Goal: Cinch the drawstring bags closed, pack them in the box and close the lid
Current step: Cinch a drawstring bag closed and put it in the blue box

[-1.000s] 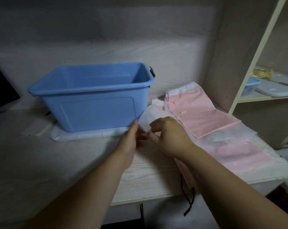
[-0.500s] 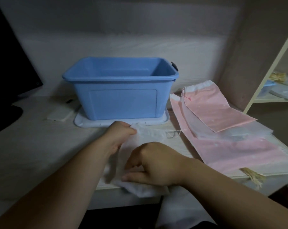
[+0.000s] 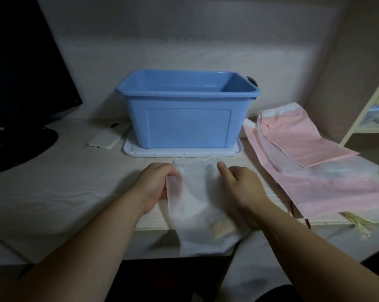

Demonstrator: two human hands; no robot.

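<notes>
On the counter (image 3: pixel 75 182), in front of the blue box (image 3: pixel 184 120), lies a thin white bag (image 3: pixel 197 192). It looks soft, light and floppy. The left grip (image 3: pixel 156 186) pinches its left side. The right grip (image 3: pixel 243 188) rests at its right side; I cannot tell if it pinches. I would pull the strings (image 3: pixel 208 158) on top.

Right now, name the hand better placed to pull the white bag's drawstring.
Probably the right hand: free, its forefinger beside the bag's top corner near the drawstring. The left hand grips the bag's edge and can anchor it.
</notes>
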